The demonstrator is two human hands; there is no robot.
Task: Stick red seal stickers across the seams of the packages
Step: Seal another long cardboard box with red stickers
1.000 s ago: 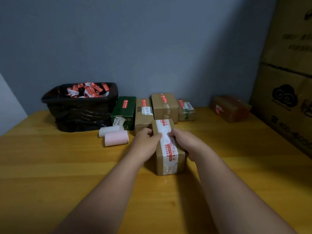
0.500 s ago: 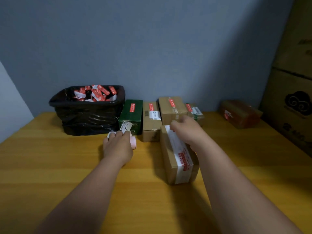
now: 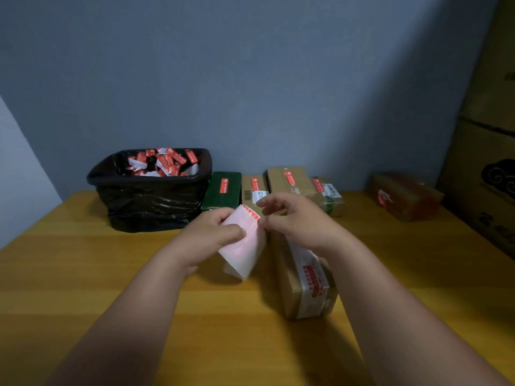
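My left hand (image 3: 211,235) grips a pale pink roll of red seal stickers (image 3: 245,246), lifted above the table. My right hand (image 3: 295,218) is at the roll's upper right edge, thumb and forefinger at the loose end with red stickers; whether they pinch it I cannot tell. Under my right wrist lies a long brown package (image 3: 303,285) with white tape and red print along its top. At the back stand a green box (image 3: 223,190) and three brown boxes (image 3: 292,181), each with a red sticker on top.
A bin lined with a black bag (image 3: 150,196) holds several red and white sticker scraps at the back left. A reddish-brown package (image 3: 404,197) lies at the back right. Large cardboard cartons (image 3: 490,162) stand along the right edge. The wooden table (image 3: 83,274) extends toward me.
My left hand picked the pink sticker roll up off the table and brought it toward the middle. My right hand left the long package's far end and moved to the roll's edge.
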